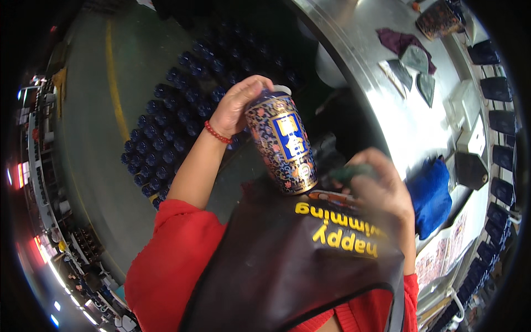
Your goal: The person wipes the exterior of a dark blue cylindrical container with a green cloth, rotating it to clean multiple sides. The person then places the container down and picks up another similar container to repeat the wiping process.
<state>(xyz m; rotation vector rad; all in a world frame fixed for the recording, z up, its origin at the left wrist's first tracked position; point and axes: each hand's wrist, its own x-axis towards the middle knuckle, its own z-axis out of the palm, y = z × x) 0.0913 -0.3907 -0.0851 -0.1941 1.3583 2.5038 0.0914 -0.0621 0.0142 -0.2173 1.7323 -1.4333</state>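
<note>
My left hand [239,108] is closed round the shoulder of a dark blue ceramic bottle [271,133] covered in a floral pattern, with gold bands and a blue label panel. The bottle leans at a tilt, its pale mouth [283,89] pointing away from me and its base close against my dark apron [310,260]. Beside that base, my right hand [384,180] is smeared by motion, its fingers closed on a dark green piece [354,174] that looks like a pad or cloth. A gap shows between it and the bottle.
Many dark blue bottles [166,130] stand in rows on the floor ahead and left. To the right runs a metal worktable [381,105] with green pads [425,88], a purple cloth [399,40], a blue cloth [431,196] and printed sheets [445,254]. More blue bottles [500,122] line its far side.
</note>
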